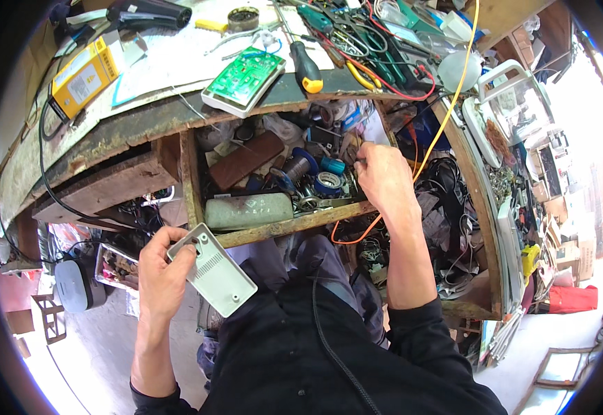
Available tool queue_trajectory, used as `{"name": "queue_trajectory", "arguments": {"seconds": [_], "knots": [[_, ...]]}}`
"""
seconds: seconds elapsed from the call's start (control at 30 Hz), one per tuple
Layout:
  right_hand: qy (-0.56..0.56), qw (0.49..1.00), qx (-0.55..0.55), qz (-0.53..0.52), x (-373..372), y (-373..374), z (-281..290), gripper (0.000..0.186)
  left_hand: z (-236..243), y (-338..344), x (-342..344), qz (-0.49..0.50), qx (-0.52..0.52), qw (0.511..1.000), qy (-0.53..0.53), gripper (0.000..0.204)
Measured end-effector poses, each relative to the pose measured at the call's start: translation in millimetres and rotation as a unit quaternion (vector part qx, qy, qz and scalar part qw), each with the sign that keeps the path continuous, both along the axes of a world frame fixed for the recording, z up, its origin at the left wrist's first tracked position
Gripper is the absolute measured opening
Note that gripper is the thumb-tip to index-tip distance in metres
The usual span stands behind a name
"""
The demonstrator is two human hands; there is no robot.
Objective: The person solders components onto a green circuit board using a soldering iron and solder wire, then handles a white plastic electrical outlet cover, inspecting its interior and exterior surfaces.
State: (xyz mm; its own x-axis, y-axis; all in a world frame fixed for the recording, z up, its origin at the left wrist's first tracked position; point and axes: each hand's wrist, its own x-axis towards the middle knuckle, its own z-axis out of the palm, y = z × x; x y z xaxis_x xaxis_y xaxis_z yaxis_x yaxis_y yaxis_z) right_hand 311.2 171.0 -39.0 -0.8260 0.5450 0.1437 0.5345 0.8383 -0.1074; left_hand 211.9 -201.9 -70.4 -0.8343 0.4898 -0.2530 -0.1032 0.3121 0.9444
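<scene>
My left hand (159, 277) grips a pale grey plastic case half (222, 280) with vent slots and screw holes, held in front of the open drawer. My right hand (388, 180) reaches into the right side of the drawer (294, 225), its fingers curled together. What they hold, if anything, is hidden. Beside that hand lie a roll of blue tape (327, 184), a spool of wire (298, 167) and small loose parts. On the bench above, a green circuit board (249, 75) sits in the matching white case half (236, 107).
A black screwdriver with an orange end (306, 69) lies beside the board. Pliers and red test leads (419, 86) crowd the back right. A yellow box (87, 79) stands at the left. An orange cable (446, 117) hangs across the drawer's right side. Cluttered shelves line the right.
</scene>
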Motion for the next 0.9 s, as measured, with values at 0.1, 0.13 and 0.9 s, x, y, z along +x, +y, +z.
{"name": "queue_trajectory", "arguments": {"seconds": [0.1, 0.13, 0.9], "knots": [[-0.037, 0.999, -0.014, 0.003, -6.4, 0.1, -2.3, 0.016, 4.7, 2.7, 3.6, 0.021, 0.009, 0.999, -0.027, 0.016], [-0.041, 0.999, -0.020, 0.011, -8.9, -2.0, -2.5, 0.016, 3.3, 2.6, 4.0, 0.024, 0.013, 0.999, -0.030, 0.017], [-0.220, 0.968, -0.065, 0.104, -63.9, -67.9, -22.3, 0.021, -8.9, 2.9, 6.3, 0.065, 0.058, 0.996, -0.027, 0.017]]}}
